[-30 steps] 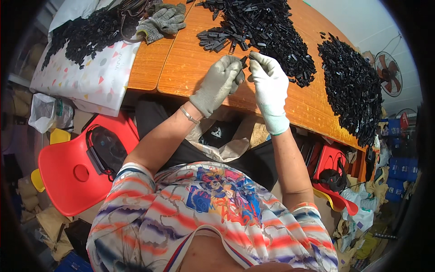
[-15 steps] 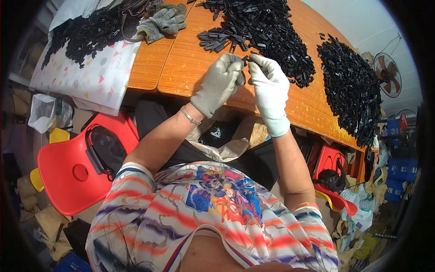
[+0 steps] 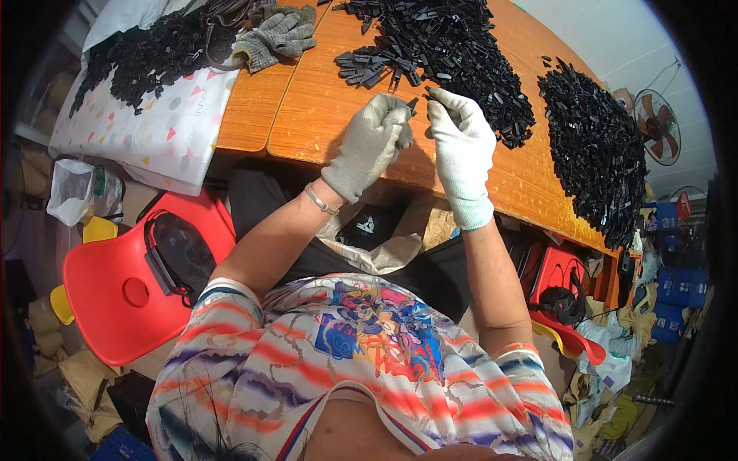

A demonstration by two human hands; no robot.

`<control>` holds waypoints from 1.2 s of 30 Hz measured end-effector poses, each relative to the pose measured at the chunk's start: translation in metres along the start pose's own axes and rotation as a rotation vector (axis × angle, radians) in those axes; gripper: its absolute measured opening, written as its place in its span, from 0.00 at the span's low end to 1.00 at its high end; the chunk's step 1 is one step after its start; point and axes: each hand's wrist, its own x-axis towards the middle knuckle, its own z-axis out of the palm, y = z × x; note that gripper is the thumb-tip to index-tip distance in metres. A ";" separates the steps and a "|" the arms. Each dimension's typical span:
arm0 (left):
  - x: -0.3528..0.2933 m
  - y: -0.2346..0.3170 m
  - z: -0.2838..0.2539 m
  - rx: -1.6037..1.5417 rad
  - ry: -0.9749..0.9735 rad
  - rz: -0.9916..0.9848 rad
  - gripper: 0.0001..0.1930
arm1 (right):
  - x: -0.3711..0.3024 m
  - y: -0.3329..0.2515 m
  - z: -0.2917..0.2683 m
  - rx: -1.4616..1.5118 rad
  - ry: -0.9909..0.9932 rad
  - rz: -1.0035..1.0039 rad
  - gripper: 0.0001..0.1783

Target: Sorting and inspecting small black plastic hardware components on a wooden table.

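Both my hands wear pale work gloves and are raised over the near edge of the wooden table [image 3: 304, 115]. My left hand [image 3: 373, 142] is closed, with a small black plastic piece [image 3: 413, 104] sticking up from between thumb and fingers. A short gap to its right, my right hand [image 3: 463, 150] is pinched, and a tiny dark tip shows at its fingertips; what it belongs to is hidden. Just beyond the hands spreads a heap of small black plastic parts [image 3: 477, 69]. Below them, in my lap, an opened sack [image 3: 392, 257] holds black parts.
Another black heap [image 3: 596, 146] covers the table's right side. At left, a patterned cloth [image 3: 181, 123] carries more black parts [image 3: 146, 65], beside grey knit gloves [image 3: 280, 38]. Red chairs [image 3: 100, 276] stand left and right. A fan [image 3: 657, 127] stands behind the right heap.
My hands have drawn slightly apart, the right one shifting a little to the right. The black piece in my left hand now shows more clearly between them.
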 end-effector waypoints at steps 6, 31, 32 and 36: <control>-0.001 -0.001 0.000 0.060 -0.005 0.031 0.08 | -0.004 -0.004 0.001 0.061 -0.054 0.067 0.10; 0.010 -0.012 0.014 -0.027 0.195 0.058 0.11 | 0.011 0.002 0.003 -0.634 -0.147 -0.468 0.06; 0.008 -0.010 0.019 -0.069 0.208 0.047 0.13 | 0.011 0.006 0.004 -0.648 -0.118 -0.434 0.06; 0.016 -0.023 0.010 -0.073 0.168 -0.068 0.13 | 0.008 0.006 -0.001 -0.649 -0.206 -0.275 0.07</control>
